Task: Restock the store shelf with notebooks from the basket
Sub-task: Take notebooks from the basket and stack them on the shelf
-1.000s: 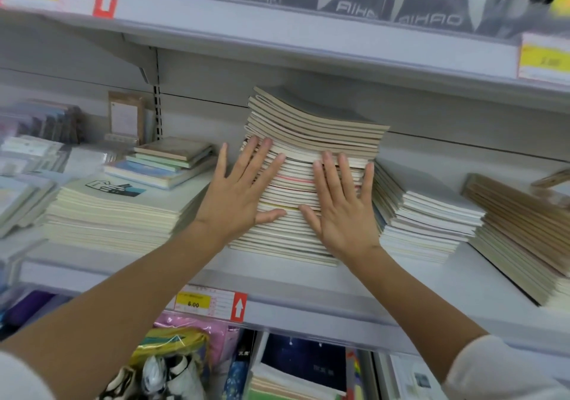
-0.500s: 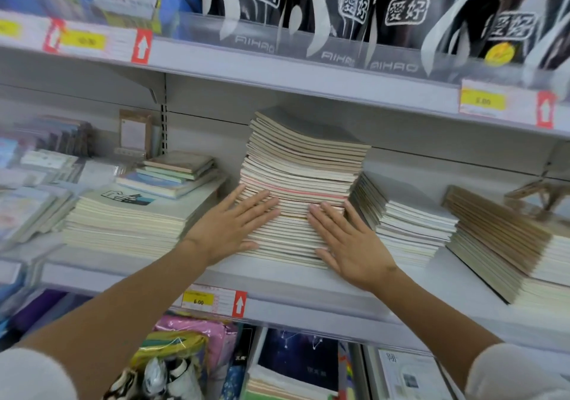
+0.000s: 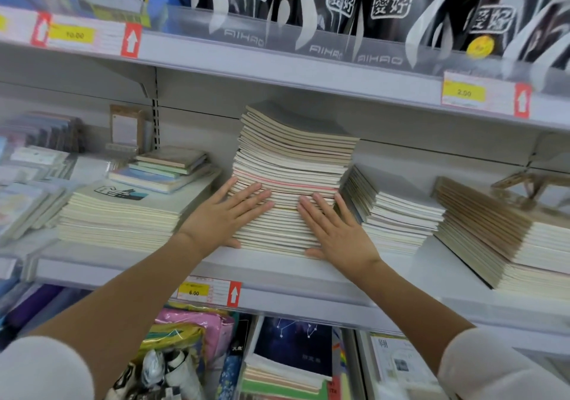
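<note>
Vs half a sec ago: both hands sit a touch lower on the stack, still flat on it. A full sec ago they were higher up, fingers pointing more upward. View has tipped up, so more of the top shelf shows. Stack hasn't visibly shifted.

Counts: 2 hands; 4 main piles on the shelf [image 3: 277, 265], plus 1 small pile [image 3: 168, 168] atop the left pile [image 3: 123, 217]; 3 readable price tags (10.00, 2.00, 6.00).

L hand [image 3: 222, 217]: released, fingers straight and spread, palm pressing the lower left of the stack's front face, thumb down near the shelf board. R hand [image 3: 336, 233]: same, pressing lower right, fingers angled up and inward. Neither grasps anything.

Stack [image 3: 293, 159]: notebooks, centre of the shelf, between the left pile and the right pile [image 3: 398, 214], which is just beside it; brown pile [image 3: 481, 224] further right. Notebooks lie flat, edges facing the person; the stack's long axis is vertical, upper part offset a bit right, top covers sagging.
</note>
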